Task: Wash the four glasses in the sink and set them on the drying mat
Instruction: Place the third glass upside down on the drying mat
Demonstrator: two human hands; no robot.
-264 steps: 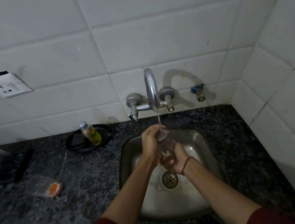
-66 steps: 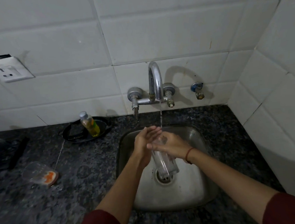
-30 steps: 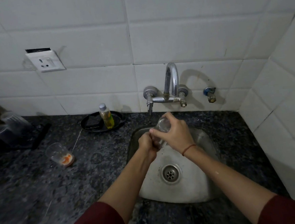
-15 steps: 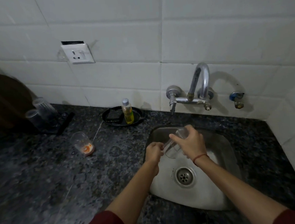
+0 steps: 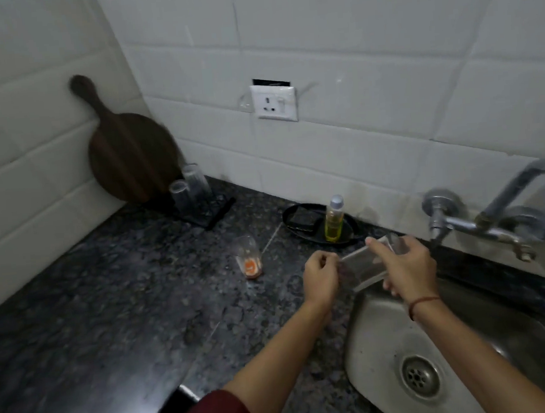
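The person stood at the counter (image 5: 109,300) with both hands raised over the left rim of the sink (image 5: 368,345). The right hand (image 5: 406,269) had its fingers and thumb wrapped round a clear glass (image 5: 362,267), which hung tilted almost on its side, one end pointing toward the left hand (image 5: 320,276). That hand's fingers were curled right at the glass's end. From where I stood I could not tell whether they gripped it or only came close. A red thread (image 5: 423,302) circled the right wrist.

Well apart, in the counter's far left corner, a dark drying mat (image 5: 215,215) carried a shorter glass (image 5: 180,195) and a taller glass (image 5: 196,179) side by side, both blurred. Behind them a round wooden board (image 5: 130,158) leaned against the tiles. Nearer the middle of the counter a dirty glass (image 5: 248,257) with an orange residue at its bottom stood upright by itself. At the back edge, just left of the tap (image 5: 493,215), a black oval tray (image 5: 348,233) held a small bottle (image 5: 333,222) of yellow liquid and a dark sponge (image 5: 303,220).
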